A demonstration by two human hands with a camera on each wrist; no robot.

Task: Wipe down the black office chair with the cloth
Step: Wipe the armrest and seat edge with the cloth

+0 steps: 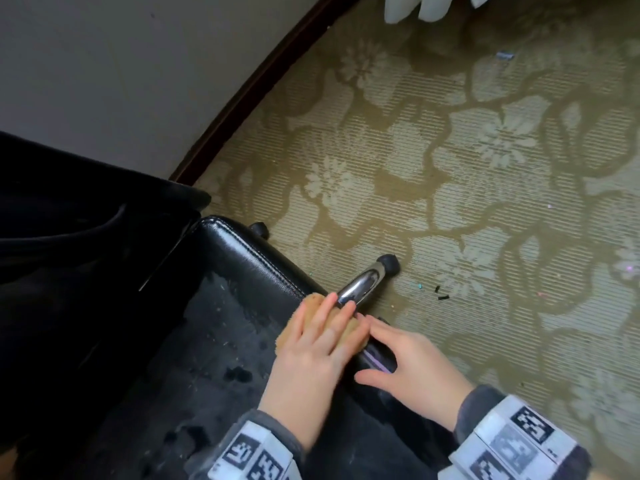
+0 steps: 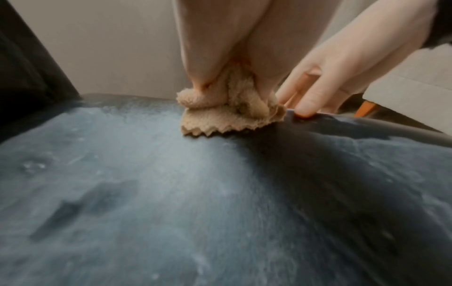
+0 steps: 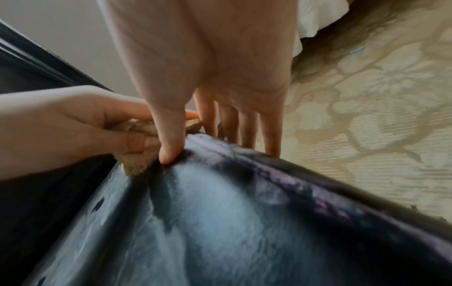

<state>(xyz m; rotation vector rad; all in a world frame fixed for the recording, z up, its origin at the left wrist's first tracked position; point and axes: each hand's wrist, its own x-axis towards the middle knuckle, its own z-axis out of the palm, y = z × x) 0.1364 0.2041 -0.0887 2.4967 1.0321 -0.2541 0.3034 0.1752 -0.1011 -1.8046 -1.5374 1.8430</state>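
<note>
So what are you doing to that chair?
I'm wiping it clean. My left hand grips a fuzzy tan cloth and presses it on the edge of the black leather office chair seat. My right hand rests on that same edge beside it, thumb on top and fingers over the side, steadying the chair. The seat looks dusty and streaky, so there's plenty left. The chair's shiny chrome leg pokes out onto the flowery green carpet.
</note>
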